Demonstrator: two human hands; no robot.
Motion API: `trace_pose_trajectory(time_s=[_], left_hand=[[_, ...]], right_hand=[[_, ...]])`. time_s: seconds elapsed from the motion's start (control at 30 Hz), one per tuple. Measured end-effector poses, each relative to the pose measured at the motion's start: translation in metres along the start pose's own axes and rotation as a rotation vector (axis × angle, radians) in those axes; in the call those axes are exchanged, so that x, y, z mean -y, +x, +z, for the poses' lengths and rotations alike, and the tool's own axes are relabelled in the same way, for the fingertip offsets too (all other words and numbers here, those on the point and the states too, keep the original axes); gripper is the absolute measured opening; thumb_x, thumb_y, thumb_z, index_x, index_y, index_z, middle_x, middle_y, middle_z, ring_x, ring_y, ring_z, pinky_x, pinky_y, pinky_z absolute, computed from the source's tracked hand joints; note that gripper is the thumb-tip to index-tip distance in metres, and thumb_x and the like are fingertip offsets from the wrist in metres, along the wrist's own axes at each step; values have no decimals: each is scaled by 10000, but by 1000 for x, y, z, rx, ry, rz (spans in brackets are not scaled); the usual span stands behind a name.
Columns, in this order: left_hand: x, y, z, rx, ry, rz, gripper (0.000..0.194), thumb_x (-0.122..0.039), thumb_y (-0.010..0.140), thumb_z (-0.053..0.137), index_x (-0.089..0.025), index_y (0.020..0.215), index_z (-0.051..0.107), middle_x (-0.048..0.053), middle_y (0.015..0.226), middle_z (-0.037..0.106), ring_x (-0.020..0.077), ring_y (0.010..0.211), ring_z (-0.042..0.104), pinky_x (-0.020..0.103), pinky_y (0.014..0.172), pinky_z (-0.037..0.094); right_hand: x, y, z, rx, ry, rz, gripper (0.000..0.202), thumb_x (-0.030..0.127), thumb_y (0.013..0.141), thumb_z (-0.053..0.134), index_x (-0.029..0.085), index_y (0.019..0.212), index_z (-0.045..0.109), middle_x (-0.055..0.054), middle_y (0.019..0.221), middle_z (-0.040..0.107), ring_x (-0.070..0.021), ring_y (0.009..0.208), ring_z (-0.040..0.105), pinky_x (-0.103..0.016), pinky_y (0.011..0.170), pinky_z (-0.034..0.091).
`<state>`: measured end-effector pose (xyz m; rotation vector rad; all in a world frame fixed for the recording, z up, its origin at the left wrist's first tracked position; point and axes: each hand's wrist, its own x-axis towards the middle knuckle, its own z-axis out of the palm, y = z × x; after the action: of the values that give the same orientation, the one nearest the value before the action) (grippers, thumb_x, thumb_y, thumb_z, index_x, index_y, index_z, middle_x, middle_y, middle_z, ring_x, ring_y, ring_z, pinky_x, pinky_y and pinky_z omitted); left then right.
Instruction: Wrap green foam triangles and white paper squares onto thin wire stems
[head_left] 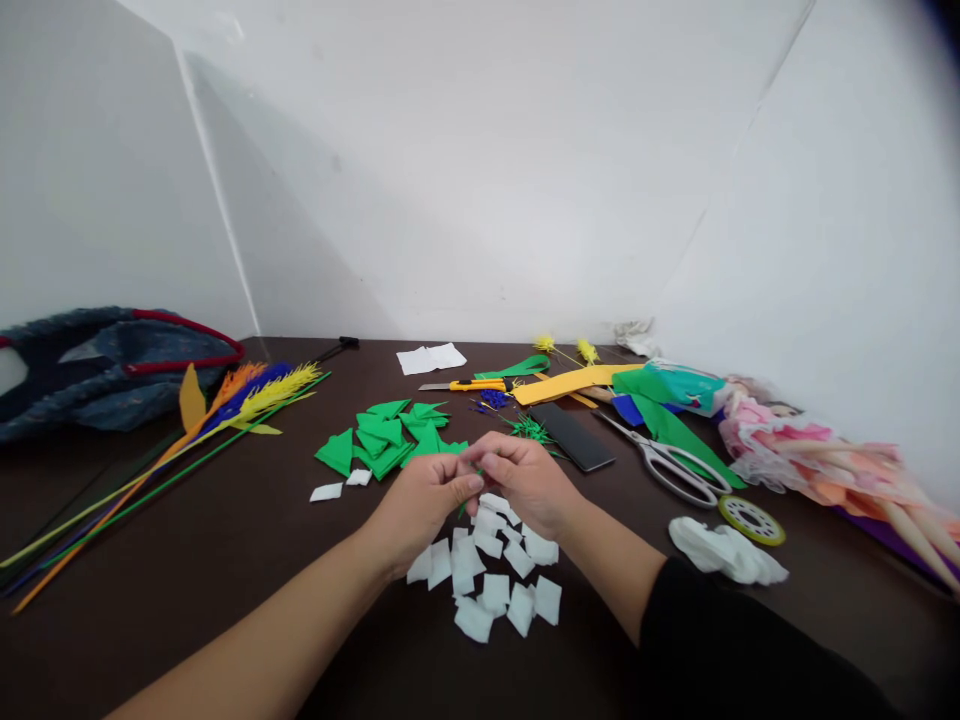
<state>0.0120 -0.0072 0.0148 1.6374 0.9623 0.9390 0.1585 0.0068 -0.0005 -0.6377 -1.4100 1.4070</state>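
My left hand (426, 505) and my right hand (529, 482) meet at the middle of the table, fingertips pressed together. Between them a bit of green paper (462, 509) shows, mostly hidden by the fingers. Right below lie several small white paper squares (472, 620), loosely scattered. A pile of folded green paper pieces (382, 435) sits just beyond my left hand, with two white squares (326, 492) beside it. Past my right hand are a fringed green paper tuft (529, 428) and a dark flat phone-like slab (574, 437).
Scissors (679, 470), a tape roll (752, 520), crumpled tissue (727, 550) and dolls (810, 440) lie on the right. A yellow box cutter (480, 385) and yellow paper strip (570, 382) lie farther back. Paper flowers on stems (172, 455) and a denim bag (150, 360) occupy the left.
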Motion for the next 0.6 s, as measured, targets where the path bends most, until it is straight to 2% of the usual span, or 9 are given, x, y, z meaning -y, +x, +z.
trace_pose_trajectory(time_s=[0.07,0.2,0.4,0.6], left_hand=[[2,0,0,26,-30,-4,277,-341,756,515,-160,546,522,1,602,533,128,628,465,243,633,360],[4,1,-1,18,11,-12,292,-361,748,523,-162,534,512,-4,574,516,124,592,446,246,608,351],[1,1,0,-1,88,-27,301,-374,714,553,-164,506,498,-20,518,492,115,542,422,240,561,335],[-2,1,2,-34,278,24,245,-312,730,511,-173,527,506,-16,529,530,130,549,443,253,565,329]], right_hand=[[0,-1,1,20,13,9,182,356,693,605,178,711,573,0,690,556,-121,574,520,-281,554,446],[1,0,4,-88,-113,21,206,344,684,608,177,607,515,25,559,521,-97,496,465,-250,516,410],[2,3,7,-270,-268,-66,337,355,618,652,179,483,399,64,474,362,-74,472,315,-210,450,279],[2,3,12,-354,-316,-98,420,361,659,611,193,459,281,76,468,242,-73,460,224,-220,437,204]])
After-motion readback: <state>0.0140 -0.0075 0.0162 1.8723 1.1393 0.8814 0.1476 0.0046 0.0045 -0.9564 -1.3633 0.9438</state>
